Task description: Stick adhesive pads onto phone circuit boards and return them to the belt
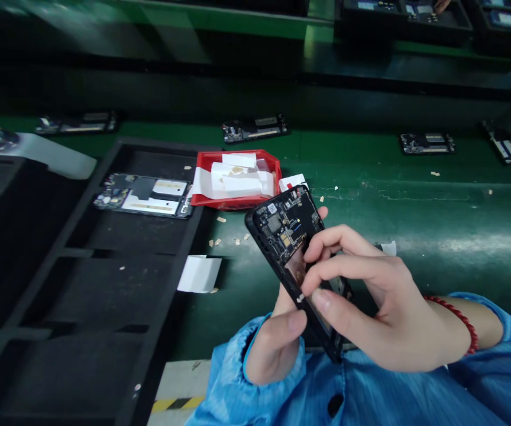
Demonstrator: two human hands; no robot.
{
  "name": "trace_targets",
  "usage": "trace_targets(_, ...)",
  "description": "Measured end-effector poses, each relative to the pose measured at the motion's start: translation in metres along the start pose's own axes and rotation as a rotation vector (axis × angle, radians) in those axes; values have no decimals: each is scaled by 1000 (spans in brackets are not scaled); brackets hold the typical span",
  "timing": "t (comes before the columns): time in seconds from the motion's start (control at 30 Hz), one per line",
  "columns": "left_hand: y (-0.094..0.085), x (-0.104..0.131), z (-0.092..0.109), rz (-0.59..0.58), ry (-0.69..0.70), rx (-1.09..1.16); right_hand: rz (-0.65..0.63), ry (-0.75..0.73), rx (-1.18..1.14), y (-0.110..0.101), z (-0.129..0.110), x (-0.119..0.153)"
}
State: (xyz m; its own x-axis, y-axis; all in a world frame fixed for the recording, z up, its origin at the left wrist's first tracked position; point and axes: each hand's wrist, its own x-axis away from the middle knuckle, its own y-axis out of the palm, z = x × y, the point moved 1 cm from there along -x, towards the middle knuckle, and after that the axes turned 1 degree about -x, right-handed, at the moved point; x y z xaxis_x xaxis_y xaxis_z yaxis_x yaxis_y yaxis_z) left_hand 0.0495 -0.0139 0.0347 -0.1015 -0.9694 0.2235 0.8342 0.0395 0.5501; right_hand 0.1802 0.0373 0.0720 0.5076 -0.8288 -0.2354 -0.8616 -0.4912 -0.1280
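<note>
Gripping an opened smartphone (277,223) by its long sides, the left hand (277,346) holds it tilted above the near part of the bench (415,222). Thumb and forefinger of the right hand (386,307) nearly meet over it; I cannot tell whether they pinch anything. A red bin (238,203) sits by the black tray's far right corner.

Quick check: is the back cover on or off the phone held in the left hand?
Off: the phone's circuit board lies exposed, facing up, in the left hand.
</note>
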Motion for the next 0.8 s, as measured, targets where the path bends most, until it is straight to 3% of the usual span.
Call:
trace_targets(0.13, 0, -2, -4, 36, 75, -103, -7, 81, -129, 3, 2, 3)
trace_targets(0.33, -10, -4, -11, 46, 61, -152, 42, 144, -243, 3, 10, 2)
trace_targets(0.47, -13, -10, -9, -50, 104, -264, 66, 88, -166, 0, 14, 0)
trace_targets(0.67, 3, -3, -4, 1, 216, -275, 68, 5, -137, -2, 19, 1)
trace_targets(0.8, 1, -2, -1, -59, 114, -235, 64, 10, -146, -1, 18, 2)
